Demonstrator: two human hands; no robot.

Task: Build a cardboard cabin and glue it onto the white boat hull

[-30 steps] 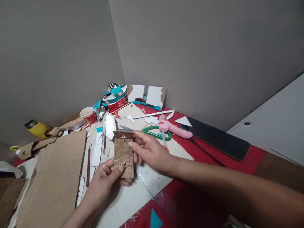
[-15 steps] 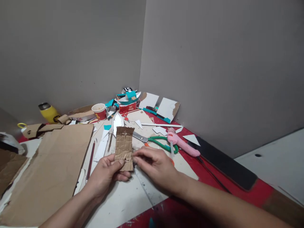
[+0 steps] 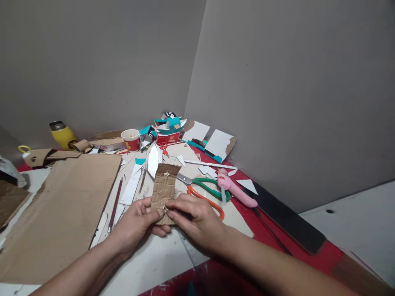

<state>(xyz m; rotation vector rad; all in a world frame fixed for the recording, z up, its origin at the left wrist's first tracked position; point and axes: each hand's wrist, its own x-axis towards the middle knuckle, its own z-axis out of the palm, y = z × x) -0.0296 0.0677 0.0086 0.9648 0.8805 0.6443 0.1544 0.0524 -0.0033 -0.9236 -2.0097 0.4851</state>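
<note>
Brown cardboard [image 3: 164, 187] sits gripped in my left hand [image 3: 139, 222]; my right hand [image 3: 200, 218] pinches its lower pale sliver [image 3: 164, 208].

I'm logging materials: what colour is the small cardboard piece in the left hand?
The cardboard piece is brown, shown best in the head view.

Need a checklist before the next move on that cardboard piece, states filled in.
1. Left hand gripping the cardboard piece: ok, near its lower end.
2. Right hand at the wooden sliver: ok; firm pinch: cannot tell.
3. Scissors fully shut: cannot tell, blades partly hidden.
4. Pink glue gun out of the hands: ok, lying on the right; hot or cold: cannot tell.
5. Paper cup upright: ok.
</note>
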